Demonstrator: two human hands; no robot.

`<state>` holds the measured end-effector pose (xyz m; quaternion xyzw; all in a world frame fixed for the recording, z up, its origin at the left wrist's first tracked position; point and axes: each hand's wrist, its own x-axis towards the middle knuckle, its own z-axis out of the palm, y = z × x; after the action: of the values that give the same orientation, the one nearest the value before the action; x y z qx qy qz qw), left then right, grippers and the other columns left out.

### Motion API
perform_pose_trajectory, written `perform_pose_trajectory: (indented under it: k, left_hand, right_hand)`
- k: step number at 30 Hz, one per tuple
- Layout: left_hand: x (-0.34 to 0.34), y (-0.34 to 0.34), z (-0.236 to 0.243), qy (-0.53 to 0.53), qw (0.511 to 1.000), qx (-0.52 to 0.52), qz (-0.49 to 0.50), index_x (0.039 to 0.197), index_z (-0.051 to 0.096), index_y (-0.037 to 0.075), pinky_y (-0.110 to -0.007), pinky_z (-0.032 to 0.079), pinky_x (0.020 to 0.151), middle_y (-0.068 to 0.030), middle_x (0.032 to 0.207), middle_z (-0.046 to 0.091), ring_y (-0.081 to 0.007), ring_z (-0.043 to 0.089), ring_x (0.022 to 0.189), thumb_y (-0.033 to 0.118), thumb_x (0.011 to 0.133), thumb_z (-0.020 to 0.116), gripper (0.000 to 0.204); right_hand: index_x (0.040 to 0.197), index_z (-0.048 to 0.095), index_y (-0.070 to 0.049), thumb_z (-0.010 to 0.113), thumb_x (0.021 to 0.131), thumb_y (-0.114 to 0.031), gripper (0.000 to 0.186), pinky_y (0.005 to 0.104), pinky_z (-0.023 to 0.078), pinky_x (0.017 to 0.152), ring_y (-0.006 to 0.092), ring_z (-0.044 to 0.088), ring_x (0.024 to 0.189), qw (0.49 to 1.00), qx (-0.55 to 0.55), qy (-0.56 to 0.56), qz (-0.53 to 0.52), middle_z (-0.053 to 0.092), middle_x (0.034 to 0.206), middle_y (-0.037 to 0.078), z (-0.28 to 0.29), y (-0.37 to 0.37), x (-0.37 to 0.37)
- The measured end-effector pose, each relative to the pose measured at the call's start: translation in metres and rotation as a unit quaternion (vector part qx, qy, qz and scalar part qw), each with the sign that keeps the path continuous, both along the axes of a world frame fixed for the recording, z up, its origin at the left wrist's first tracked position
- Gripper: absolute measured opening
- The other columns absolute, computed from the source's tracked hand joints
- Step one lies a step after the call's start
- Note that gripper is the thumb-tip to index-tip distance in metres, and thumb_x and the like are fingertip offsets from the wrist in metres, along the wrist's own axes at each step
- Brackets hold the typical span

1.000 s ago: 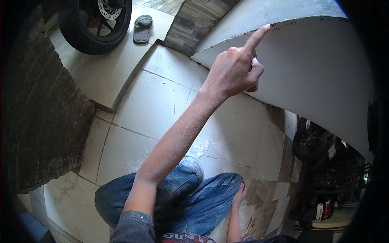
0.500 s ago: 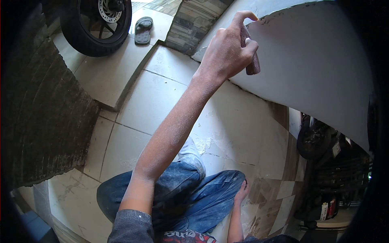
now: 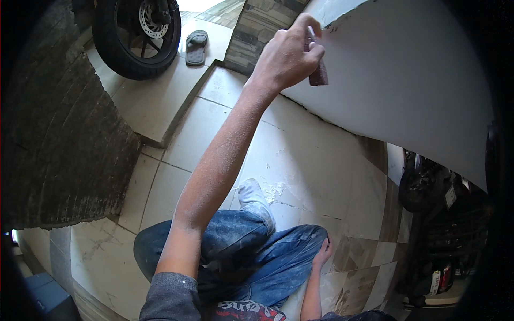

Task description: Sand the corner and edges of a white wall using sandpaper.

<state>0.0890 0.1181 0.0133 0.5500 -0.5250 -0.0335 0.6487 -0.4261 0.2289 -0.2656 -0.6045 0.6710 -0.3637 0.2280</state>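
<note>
My left hand (image 3: 289,56) is closed round a reddish-brown, grainy sanding block (image 3: 318,74), its index finger curled over the top end. It is held at the edge of a large white panel (image 3: 391,80), near the panel's chipped upper rim. Whether the block touches the panel is hard to tell from here. Pale dust coats my left hand and forearm. Low on the right, my right hand (image 3: 322,253) rests on the knee of my blue jeans (image 3: 289,246), holding nothing, its fingers partly hidden.
A motorcycle wheel (image 3: 136,40) and a grey sandal (image 3: 196,48) are on a raised tiled step at the upper left. A rough dark slab (image 3: 59,139) fills the left side. White powder (image 3: 273,191) lies on the floor tiles. Another motorcycle (image 3: 428,184) stands at the right.
My left hand, with the sanding block, has shifted a little left along the panel's edge. The view has turned slightly, showing more of my white-socked foot. My right hand stays on the knee.
</note>
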Motion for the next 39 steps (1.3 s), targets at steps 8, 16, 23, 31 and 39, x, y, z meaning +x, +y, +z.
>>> perform_pose_trajectory:
  k: [8, 16, 23, 31, 39]
  left_hand:
    - [-0.006, 0.006, -0.024, 0.060, 0.994, -0.089, -0.004, 0.117, 0.038, 0.006, -0.042, 0.053, 0.074, -0.0205, 0.077, 0.062, -0.0328, 0.066, 0.075, 0.009, 0.084, 0.050, 0.035]
    - [-0.018, 0.027, -0.032, 0.004, 0.999, 0.045, 0.010, 0.129, 0.041, -0.001, -0.038, 0.050, 0.086, -0.0184, 0.112, 0.060, -0.0278, 0.061, 0.101, 0.023, 0.091, 0.057, 0.048]
    - [-0.049, 0.048, -0.054, 0.036, 0.993, 0.056, -0.102, 0.124, 0.047, 0.000, -0.031, 0.044, 0.090, -0.0141, 0.110, 0.062, -0.0196, 0.058, 0.104, 0.014, 0.090, 0.058, 0.038]
    - [-0.126, 0.093, -0.011, -0.053, 0.979, 0.161, -0.114, 0.124, 0.048, 0.000, -0.029, 0.050, 0.079, -0.0151, 0.100, 0.065, -0.0173, 0.061, 0.094, 0.016, 0.090, 0.059, 0.038]
    - [-0.193, 0.130, 0.031, -0.183, 0.958, 0.162, -0.148, 0.126, 0.049, 0.006, -0.031, 0.052, 0.072, -0.0141, 0.095, 0.067, -0.0154, 0.064, 0.084, 0.018, 0.092, 0.055, 0.036]
  right_hand:
    - [0.120, 0.052, 0.004, 0.046, 0.096, -0.027, 0.040, 0.0341, 0.036, 0.099, 0.0261, 0.051, 0.113, 0.999, 0.005, -0.043, -0.013, 0.056, 0.121, 0.016, 0.000, 0.000, 0.001]
    - [0.119, 0.055, -0.003, 0.051, 0.093, -0.026, 0.035, 0.0340, 0.039, 0.098, 0.0260, 0.053, 0.114, 0.994, -0.020, -0.068, -0.081, 0.058, 0.121, 0.015, 0.006, 0.013, -0.004]
    - [0.117, 0.057, -0.004, 0.053, 0.092, -0.027, 0.034, 0.0334, 0.039, 0.097, 0.0273, 0.053, 0.115, 0.988, -0.043, -0.141, -0.040, 0.058, 0.121, 0.014, 0.004, 0.017, -0.018]
    - [0.116, 0.057, -0.004, 0.054, 0.091, -0.027, 0.034, 0.0339, 0.039, 0.098, 0.0279, 0.052, 0.118, 0.971, -0.112, -0.213, 0.010, 0.057, 0.122, 0.014, 0.049, 0.035, -0.021]
    - [0.115, 0.058, -0.003, 0.053, 0.093, -0.017, 0.027, 0.0304, 0.043, 0.092, 0.0191, 0.058, 0.105, 0.927, -0.173, -0.323, 0.075, 0.063, 0.113, 0.010, 0.130, 0.054, -0.002]
